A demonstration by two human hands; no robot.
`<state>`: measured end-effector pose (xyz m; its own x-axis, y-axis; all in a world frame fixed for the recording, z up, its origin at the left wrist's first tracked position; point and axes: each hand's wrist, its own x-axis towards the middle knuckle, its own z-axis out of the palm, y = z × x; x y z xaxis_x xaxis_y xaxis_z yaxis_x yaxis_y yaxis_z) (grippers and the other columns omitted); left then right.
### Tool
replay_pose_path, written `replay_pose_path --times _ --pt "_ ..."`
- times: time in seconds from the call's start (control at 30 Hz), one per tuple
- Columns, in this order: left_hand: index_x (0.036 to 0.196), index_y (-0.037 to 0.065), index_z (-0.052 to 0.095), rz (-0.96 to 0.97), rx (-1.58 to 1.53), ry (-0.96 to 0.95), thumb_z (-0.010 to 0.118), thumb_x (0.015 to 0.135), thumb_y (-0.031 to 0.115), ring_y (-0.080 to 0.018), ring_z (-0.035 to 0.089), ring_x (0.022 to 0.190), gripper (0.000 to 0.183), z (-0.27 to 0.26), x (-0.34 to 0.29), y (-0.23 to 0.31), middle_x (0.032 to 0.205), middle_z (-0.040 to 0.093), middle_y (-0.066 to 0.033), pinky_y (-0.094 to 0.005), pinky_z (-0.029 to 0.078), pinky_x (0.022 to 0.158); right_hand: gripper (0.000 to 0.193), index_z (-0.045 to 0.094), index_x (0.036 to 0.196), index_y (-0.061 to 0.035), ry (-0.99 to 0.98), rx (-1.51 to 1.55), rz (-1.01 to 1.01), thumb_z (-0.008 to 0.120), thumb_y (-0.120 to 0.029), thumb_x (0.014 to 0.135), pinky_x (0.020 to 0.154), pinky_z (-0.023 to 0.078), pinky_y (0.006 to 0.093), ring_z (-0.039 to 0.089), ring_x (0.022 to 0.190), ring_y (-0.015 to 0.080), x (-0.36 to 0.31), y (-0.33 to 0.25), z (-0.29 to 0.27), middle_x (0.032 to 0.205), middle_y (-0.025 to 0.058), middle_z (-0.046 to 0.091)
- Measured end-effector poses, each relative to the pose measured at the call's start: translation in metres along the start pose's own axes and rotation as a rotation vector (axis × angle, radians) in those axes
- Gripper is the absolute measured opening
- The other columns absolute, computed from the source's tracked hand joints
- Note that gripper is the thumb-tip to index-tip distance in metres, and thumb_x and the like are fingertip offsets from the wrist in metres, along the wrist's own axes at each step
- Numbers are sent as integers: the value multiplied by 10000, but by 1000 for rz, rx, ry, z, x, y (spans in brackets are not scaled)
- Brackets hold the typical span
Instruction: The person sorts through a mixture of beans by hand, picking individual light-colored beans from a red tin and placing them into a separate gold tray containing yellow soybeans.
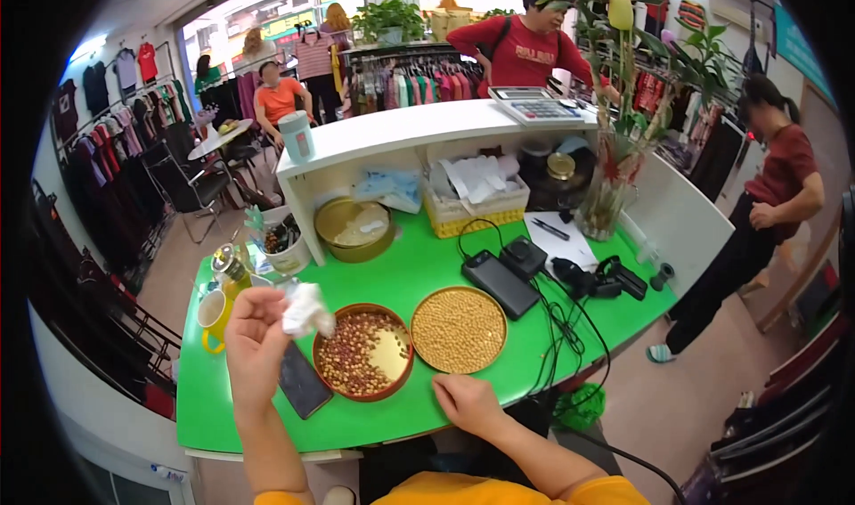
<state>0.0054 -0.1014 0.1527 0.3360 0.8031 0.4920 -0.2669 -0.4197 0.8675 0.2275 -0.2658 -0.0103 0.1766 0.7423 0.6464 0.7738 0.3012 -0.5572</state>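
Note:
My left hand (pixel 256 339) is raised over the left side of the green desk, pinching a crumpled white tissue (pixel 307 310) between thumb and fingers. Below the tissue sits a round tray of mixed brown and tan beans (pixel 349 362), its golden bottom bare on the right. Beside it stands a second round tray, filled with pale yellow soybeans (pixel 459 329). My right hand (pixel 467 404) rests at the desk's front edge just below the soybean tray, curled into a loose fist with nothing showing in it. A dark phone (pixel 304 382) lies next to my left wrist.
A yellow mug (pixel 214 316) and a glass jar (pixel 230 269) stand at the left. Behind the trays are a round gold tin (pixel 354 229) and a yellow basket (pixel 476 204). A black power bank (pixel 500 284) with cables lies right. Several people are around the shop.

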Motion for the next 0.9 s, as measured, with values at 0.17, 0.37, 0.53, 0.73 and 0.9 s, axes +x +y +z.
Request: replay_pose_path --times 0.17,0.37,0.53,0.73,0.9 --pt "1104 -41 600 222 -615 -484 674 855 2 -229 690 868 263 130 -5 88 941 661 -136 -311 570 768 95 637 955 -11 7 -13 72 665 -60 878 642 539 396 676 738 322 -9 36 2 835 156 675" --pt "1096 -68 627 148 -1149 -963 635 910 13 -278 681 878 204 151 -21 110 971 675 -186 -346 558 792 90 636 955 -9 55 -1 54 659 -62 885 656 546 394 681 762 324 13 10 3 850 152 681" --pt "1090 -92 650 -45 -1391 -1048 602 955 22 -319 674 886 183 171 -39 111 996 688 -226 -375 549 811 88 643 957 -11 74 -67 60 663 -56 884 646 549 387 686 752 316 0 12 -12 847 147 688" --pt "1077 -130 660 -234 -1523 -1231 585 975 -3 -347 664 883 179 224 -75 67 1001 695 -270 -398 547 810 78 623 918 -11 121 -85 39 655 -72 883 618 533 408 671 719 317 -8 38 -27 785 140 651" --pt "1037 -96 659 -135 -1192 -1735 640 944 6 -350 668 880 139 257 -33 64 970 694 -286 -396 562 759 99 552 839 -23 159 -65 1 623 -75 885 598 508 429 641 695 330 -1 64 -30 730 135 589"
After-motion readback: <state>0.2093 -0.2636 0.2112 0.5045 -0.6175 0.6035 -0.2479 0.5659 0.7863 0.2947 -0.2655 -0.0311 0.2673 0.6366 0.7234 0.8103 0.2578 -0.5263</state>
